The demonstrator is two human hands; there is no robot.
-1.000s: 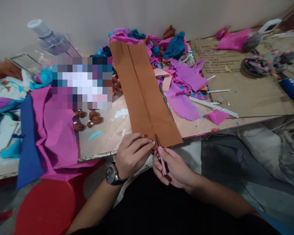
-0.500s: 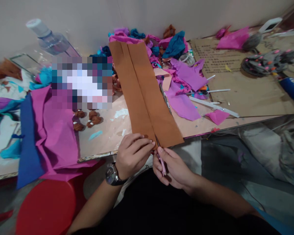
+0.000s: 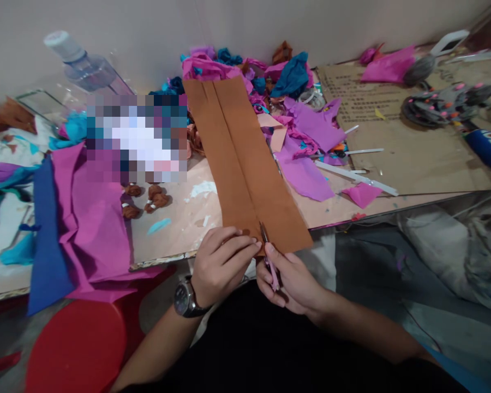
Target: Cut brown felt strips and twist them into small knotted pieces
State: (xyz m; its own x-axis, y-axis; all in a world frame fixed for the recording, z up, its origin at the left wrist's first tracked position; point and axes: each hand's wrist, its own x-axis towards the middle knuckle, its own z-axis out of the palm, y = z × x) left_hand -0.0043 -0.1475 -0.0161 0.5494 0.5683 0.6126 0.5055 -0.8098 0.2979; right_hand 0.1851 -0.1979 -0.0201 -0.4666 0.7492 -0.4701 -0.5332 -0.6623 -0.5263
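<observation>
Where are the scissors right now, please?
In the head view's lower centre, the pink-handled scissors are in the right hand, at the near end of the brown paper.

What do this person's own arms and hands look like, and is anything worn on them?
The left hand and right hand are gloveless. A wristwatch with a round, dark face and dark strap sits on the left wrist. Both forearms are bare.
</observation>
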